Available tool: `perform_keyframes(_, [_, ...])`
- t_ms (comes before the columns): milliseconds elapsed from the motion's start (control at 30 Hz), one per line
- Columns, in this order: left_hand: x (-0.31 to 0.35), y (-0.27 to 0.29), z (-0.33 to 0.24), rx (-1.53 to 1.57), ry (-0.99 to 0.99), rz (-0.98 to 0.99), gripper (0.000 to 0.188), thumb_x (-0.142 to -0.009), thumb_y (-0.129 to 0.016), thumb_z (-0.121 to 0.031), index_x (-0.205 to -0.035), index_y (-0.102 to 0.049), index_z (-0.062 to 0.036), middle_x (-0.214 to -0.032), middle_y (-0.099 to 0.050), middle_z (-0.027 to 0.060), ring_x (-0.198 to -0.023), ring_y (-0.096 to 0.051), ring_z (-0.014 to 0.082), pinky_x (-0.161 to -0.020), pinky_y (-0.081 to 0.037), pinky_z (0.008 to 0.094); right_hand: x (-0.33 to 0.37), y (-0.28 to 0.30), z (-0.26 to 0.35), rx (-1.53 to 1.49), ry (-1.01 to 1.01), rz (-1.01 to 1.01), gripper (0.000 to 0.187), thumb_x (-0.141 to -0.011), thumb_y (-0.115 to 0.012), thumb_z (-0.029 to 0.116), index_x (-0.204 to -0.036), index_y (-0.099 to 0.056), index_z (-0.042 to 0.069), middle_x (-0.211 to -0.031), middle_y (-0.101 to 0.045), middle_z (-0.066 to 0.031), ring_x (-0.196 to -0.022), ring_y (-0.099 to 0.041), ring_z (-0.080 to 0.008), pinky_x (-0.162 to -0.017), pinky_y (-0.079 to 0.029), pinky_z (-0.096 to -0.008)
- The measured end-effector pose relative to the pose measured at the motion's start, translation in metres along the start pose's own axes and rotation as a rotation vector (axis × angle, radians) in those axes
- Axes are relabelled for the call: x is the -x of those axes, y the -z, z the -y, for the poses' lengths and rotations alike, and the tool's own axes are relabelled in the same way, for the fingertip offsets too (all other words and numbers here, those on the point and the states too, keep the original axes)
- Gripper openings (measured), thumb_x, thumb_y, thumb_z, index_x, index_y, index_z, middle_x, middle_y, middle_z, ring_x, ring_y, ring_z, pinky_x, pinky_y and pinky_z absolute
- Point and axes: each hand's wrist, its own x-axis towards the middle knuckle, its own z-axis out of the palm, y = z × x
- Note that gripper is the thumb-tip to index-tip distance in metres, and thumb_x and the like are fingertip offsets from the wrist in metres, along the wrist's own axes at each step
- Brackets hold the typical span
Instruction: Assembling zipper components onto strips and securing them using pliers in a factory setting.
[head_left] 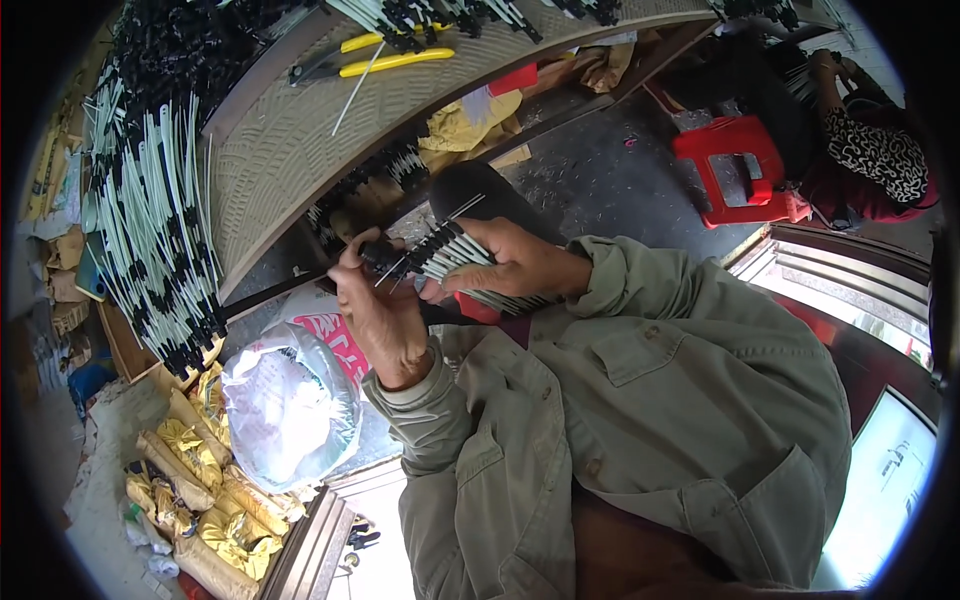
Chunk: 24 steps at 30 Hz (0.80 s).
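With right hand [515,258] closed round bundle [443,262], left hand [382,318] half-curled at its black ends [398,263], can't tell if gripping: hold bundle snug, ends level.

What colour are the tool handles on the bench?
The handles are yellow, clearest in the head view.

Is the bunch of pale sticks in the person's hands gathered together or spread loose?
Gathered: the pale sticks lie side by side in the right hand, their black ends toward the left hand.
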Motion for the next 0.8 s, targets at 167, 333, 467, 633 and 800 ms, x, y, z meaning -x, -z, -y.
perform_keyframes(167, [0.018,-0.024,0.015,-0.024,-0.181,0.035,0.037,-0.083,-0.058,-0.014,-0.115,-0.046,-0.0019,-0.101,-0.059,0.0136,-0.091,-0.06,0.0196,-0.067,-0.053,0.0275,0.002,0.005,-0.006,0.079,0.031,-0.049,0.039,-0.086,-0.056,0.011,-0.12,-0.042,-0.001,-0.096,-0.062,-0.0061,-0.085,-0.054,-0.0068,-0.074,-0.044,-0.0234])
perform_keyframes(333, [0.022,-0.025,0.019,-0.199,-0.26,-0.06,0.038,-0.079,-0.059,-0.001,-0.115,-0.046,0.0001,-0.107,-0.058,0.0185,-0.089,-0.061,0.0191,-0.061,-0.053,0.023,0.001,0.002,-0.006,0.042,0.013,-0.079,0.03,-0.085,-0.06,0.018,-0.105,-0.049,-0.002,-0.088,-0.062,-0.0081,-0.079,-0.055,-0.0082,-0.07,-0.045,-0.0255])
perform_keyframes(467, [0.025,-0.028,0.02,-0.211,-0.298,-0.046,0.037,-0.081,-0.058,-0.002,-0.116,-0.047,0.0018,-0.108,-0.058,0.019,-0.092,-0.06,0.0204,-0.063,-0.053,0.0243,0.003,0.002,-0.001,0.071,-0.006,-0.067,0.029,-0.084,-0.06,0.017,-0.104,-0.05,-0.001,-0.089,-0.061,-0.0077,-0.08,-0.053,-0.0078,-0.071,-0.044,-0.0256])
perform_keyframes(633, [0.029,-0.028,0.018,-0.219,-0.309,0.003,0.038,-0.084,-0.054,-0.003,-0.121,-0.045,0.0035,-0.112,-0.055,0.02,-0.096,-0.058,0.0227,-0.073,-0.052,0.028,0.002,0.0,-0.002,0.082,0.015,-0.082,0.031,-0.083,-0.06,0.011,-0.109,-0.048,-0.001,-0.09,-0.061,-0.0058,-0.081,-0.054,-0.0073,-0.071,-0.045,-0.0243])
perform_keyframes(800, [0.03,-0.027,0.02,-0.256,-0.348,-0.01,0.038,-0.083,-0.052,0.001,-0.12,-0.045,0.0041,-0.111,-0.056,0.0187,-0.098,-0.057,0.023,-0.082,-0.048,0.0312,0.002,0.001,-0.001,0.099,0.007,-0.075,0.034,-0.082,-0.059,0.007,-0.113,-0.047,-0.002,-0.089,-0.062,-0.0049,-0.079,-0.055,-0.0067,-0.071,-0.045,-0.0232])
